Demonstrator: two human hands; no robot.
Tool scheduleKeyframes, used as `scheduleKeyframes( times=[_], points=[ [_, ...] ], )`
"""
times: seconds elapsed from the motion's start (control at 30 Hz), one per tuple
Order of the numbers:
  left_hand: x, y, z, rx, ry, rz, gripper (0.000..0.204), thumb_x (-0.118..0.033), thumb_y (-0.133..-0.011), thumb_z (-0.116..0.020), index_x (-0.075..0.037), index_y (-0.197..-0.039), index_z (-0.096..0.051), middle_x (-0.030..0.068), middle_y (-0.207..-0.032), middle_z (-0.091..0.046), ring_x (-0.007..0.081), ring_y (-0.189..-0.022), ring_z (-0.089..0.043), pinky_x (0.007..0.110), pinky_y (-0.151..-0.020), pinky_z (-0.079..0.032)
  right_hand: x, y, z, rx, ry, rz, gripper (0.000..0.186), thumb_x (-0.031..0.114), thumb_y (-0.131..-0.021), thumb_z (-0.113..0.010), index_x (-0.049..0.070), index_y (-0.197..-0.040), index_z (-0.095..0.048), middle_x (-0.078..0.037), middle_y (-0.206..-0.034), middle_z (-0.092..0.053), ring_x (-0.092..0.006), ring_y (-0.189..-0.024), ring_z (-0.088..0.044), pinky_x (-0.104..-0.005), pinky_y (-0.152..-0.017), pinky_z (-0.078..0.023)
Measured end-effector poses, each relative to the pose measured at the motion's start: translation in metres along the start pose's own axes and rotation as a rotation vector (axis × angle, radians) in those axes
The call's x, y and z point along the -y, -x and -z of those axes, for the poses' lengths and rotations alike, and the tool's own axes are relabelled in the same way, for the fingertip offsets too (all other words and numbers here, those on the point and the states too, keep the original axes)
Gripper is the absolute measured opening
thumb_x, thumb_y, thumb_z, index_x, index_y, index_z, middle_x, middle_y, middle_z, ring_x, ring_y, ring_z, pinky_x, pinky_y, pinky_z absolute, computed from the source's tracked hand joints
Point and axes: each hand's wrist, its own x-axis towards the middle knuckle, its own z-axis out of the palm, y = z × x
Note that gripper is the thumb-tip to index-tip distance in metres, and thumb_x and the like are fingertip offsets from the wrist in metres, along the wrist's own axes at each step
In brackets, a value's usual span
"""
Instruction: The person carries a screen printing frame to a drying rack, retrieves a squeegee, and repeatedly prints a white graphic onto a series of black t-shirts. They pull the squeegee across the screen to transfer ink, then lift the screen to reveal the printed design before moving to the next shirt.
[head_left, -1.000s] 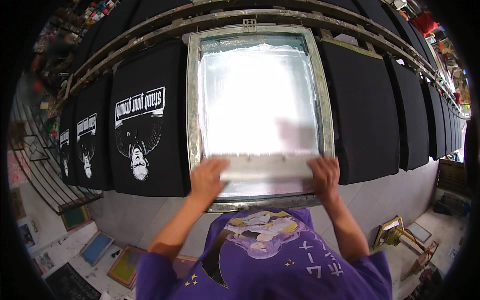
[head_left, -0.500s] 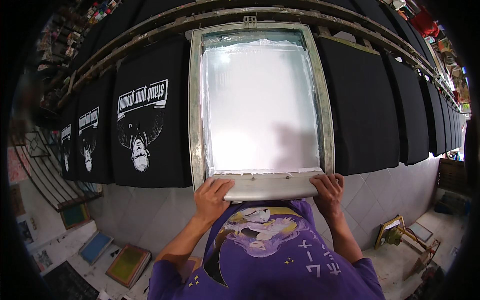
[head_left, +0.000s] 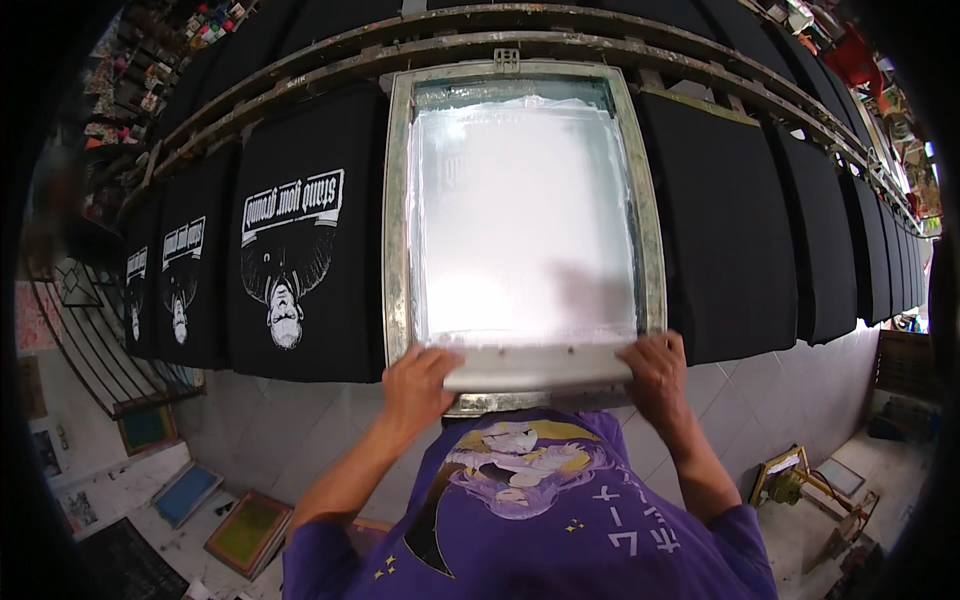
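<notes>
A screen-printing frame [head_left: 397, 230] with a metal rim lies before me, its mesh coated with white ink [head_left: 520, 230]. Across its near end spans a wide silver squeegee [head_left: 540, 370], slightly blurred. My left hand [head_left: 420, 385] grips the squeegee's left end, fingers curled over the top. At the right end, my right hand [head_left: 653, 370] is closed on it the same way. The squeegee's lower edge, where it meets the mesh, is hidden. A shadow falls on the ink's lower right.
Black shirts with white prints [head_left: 290, 240] lie to the left, and plain black shirts [head_left: 720, 230] to the right. Wooden rails [head_left: 330, 62] run behind the frame. Tiled floor [head_left: 300, 420] shows below the shirts. More frames [head_left: 248, 530] rest at the lower left.
The squeegee has moved a little away from me, with both hands still on it. The frame's near bar now shows below it. The whole view has shifted slightly.
</notes>
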Motion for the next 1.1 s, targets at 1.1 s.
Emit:
scheduleKeyframes(
  times=[1.1],
  points=[
    [0.051, -0.054, -0.047, -0.174, -0.024, -0.147, 0.041, -0.01, -0.069, -0.065, -0.008, -0.108, -0.081, 0.0035, -0.111, -0.076, 0.0208, -0.08, -0.068, 0.034, -0.076, -0.061, -0.042, -0.032, -0.063, -0.149, 0.123, 0.004, 0.023, 0.009, -0.078, -0.063, 0.006, -0.097, -0.076, -0.008, -0.099, -0.073, -0.0204, -0.079, -0.068, -0.0359, -0.073, -0.045]
  ],
)
